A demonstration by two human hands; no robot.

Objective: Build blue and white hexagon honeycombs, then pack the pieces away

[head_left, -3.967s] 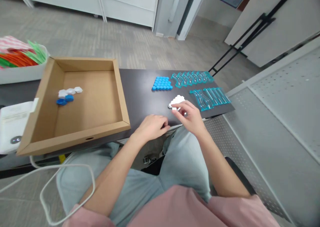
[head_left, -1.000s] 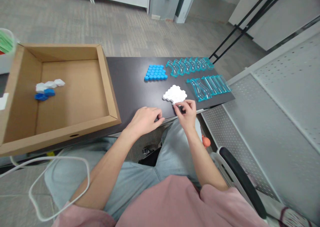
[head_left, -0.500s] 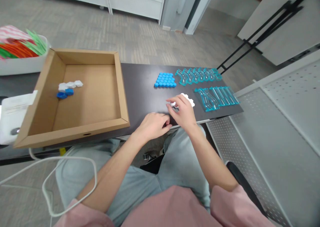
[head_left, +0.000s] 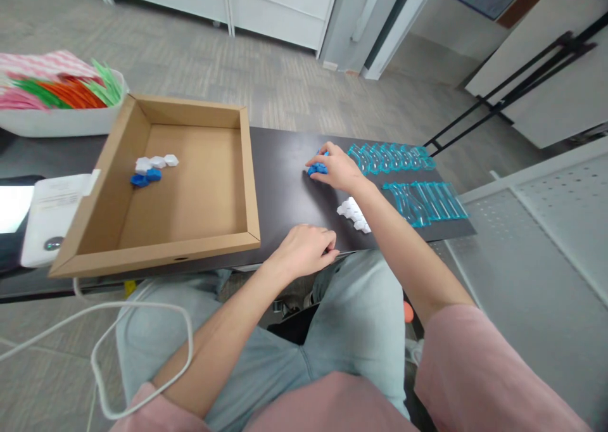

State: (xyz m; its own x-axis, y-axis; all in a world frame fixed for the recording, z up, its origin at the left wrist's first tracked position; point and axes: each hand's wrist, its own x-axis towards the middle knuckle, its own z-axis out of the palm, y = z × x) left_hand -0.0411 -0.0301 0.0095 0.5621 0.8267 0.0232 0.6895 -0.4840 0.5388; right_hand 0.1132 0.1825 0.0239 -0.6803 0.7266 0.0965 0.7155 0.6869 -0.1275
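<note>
My right hand is over a cluster of small blue hexagonal pieces, thumb and fingertips apart at its left side and touching it; the hand hides much of the cluster. Nearer me, small white hexagonal pieces lie grouped on the dark table, partly behind my right forearm. My left hand rests at the table's front edge with curled fingers; whatever they hold, if anything, is hidden. Inside the cardboard box are several white pieces and blue pieces.
Clear teal curved tubes lie in a row at the back right, with more teal tubes in front. On the left stand a white bin of coloured strips and a white device. A white cable loops over my left arm.
My right hand has moved from the white pieces away from me to the blue cluster, uncovering the white ones. My left hand stays by the table edge. The camera view has shifted slightly.
</note>
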